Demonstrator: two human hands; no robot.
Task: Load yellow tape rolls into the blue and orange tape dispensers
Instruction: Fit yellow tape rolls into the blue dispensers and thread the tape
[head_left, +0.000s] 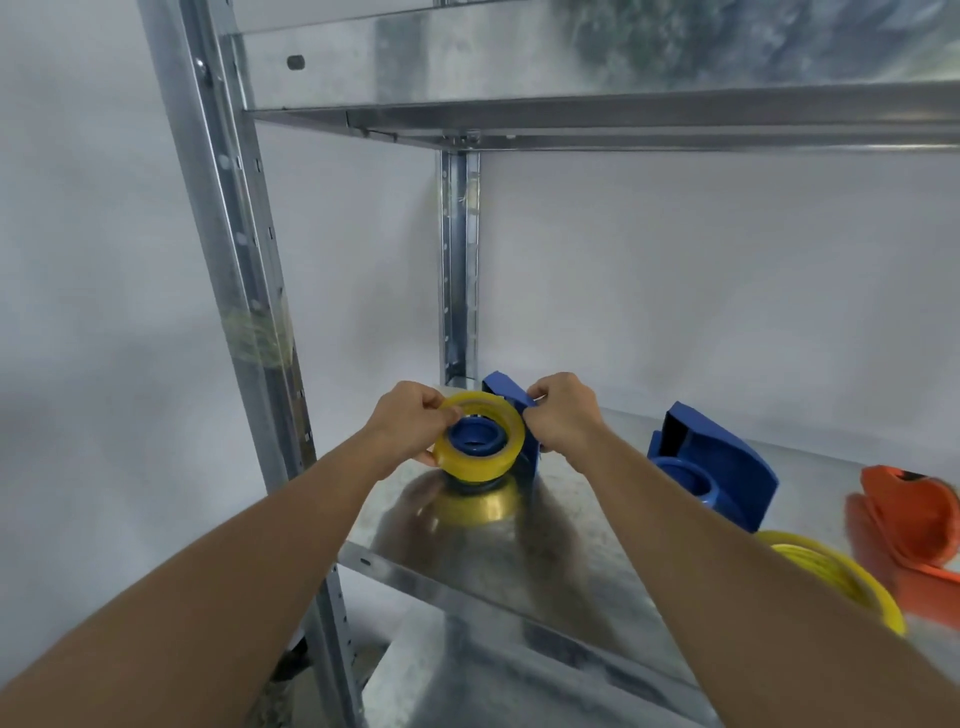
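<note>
On the metal shelf (524, 561), my left hand (410, 418) grips a yellow tape roll (480, 447) seated on the blue dispenser (511, 402), which my right hand (561, 415) pinches; a second blue dispenser (722, 462) stands to its right.

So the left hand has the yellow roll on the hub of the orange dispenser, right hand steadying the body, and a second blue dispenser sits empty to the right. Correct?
Not quite: in the head view the dispenser being loaded is blue, not orange. The left hand holds the yellow tape roll on its blue hub, the right hand grips the body, and the second blue dispenser sits empty to the right. The orange dispenser lies untouched at the far right.
</note>
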